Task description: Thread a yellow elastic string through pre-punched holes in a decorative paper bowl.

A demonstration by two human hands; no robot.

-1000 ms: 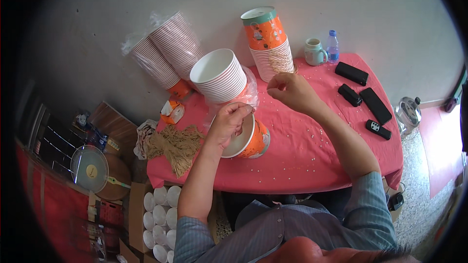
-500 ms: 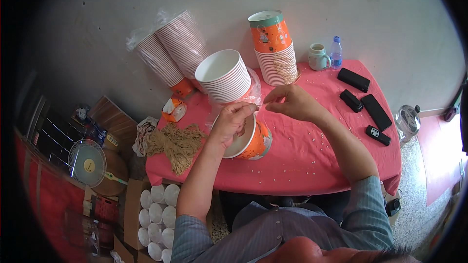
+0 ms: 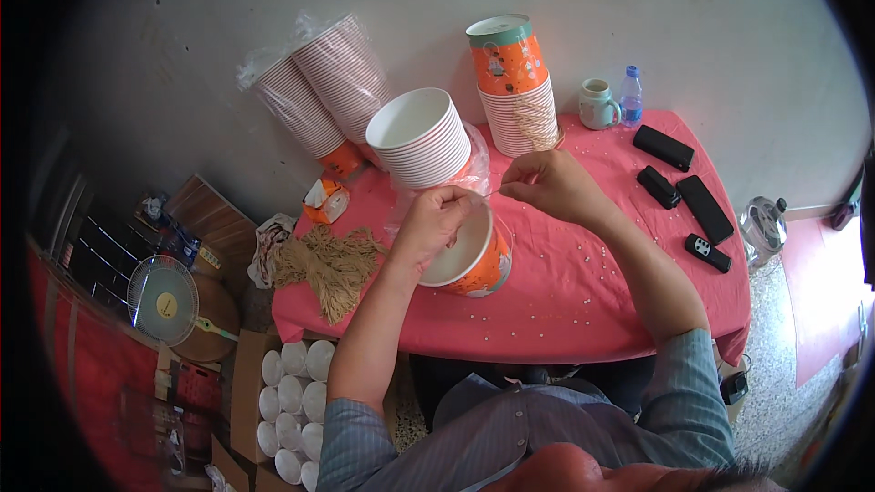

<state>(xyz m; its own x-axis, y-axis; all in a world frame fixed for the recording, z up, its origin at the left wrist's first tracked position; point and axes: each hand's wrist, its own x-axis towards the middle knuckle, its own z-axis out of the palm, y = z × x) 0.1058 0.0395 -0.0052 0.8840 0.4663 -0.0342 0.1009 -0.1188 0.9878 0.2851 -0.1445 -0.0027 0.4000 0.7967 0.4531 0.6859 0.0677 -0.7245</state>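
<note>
My left hand [image 3: 436, 226] is over the rim of an orange printed paper bucket [image 3: 490, 266], which leans with its pale inside towards the left. Thumb and fingertips of that hand are pinched on one end of a thin cord [image 3: 493, 192]. Just to the right, my right hand [image 3: 550, 184] pinches the same cord, which spans the small gap between my fingers. Part of the bucket's rim is hidden by my left hand. Behind my hands stands a tilted stack of white paper buckets [image 3: 424, 141] in clear plastic.
Tan cords [image 3: 333, 264] lie in a heap at left, near an orange tissue pack [image 3: 324, 201]. Further back are wrapped bucket stacks [image 3: 314, 82] and an upright stack [image 3: 510, 82]. A mug [image 3: 598, 107], bottle [image 3: 631, 96] and black cases [image 3: 706, 210] sit right. Small white beads dot the red cloth.
My right hand has shifted slightly right and up, still pinching the cord. The left hand has moved only a little, and the view has shifted slightly.
</note>
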